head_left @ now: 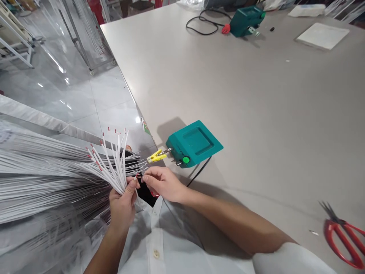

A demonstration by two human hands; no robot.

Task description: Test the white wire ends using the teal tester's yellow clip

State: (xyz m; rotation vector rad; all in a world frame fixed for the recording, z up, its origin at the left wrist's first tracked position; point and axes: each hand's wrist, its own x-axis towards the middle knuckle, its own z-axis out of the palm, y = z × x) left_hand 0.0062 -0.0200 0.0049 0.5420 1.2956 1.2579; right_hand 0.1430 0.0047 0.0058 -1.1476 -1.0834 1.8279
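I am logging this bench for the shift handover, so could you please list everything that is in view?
white wires: one fanned bundle, white with red tips, off the table's left edge, in the left hand's grip
teal box: one, teal with a green knob, near the table's front left edge
yellow clips: two, yellow, on the teal box's left side
second teal box: one, teal, far end of the table, black cable beside it
red scissors: one pair, red handles, front right
white pad: one, white, far right
table: one, grey
left hand: gripping the wires
right hand: pinching one wire tip
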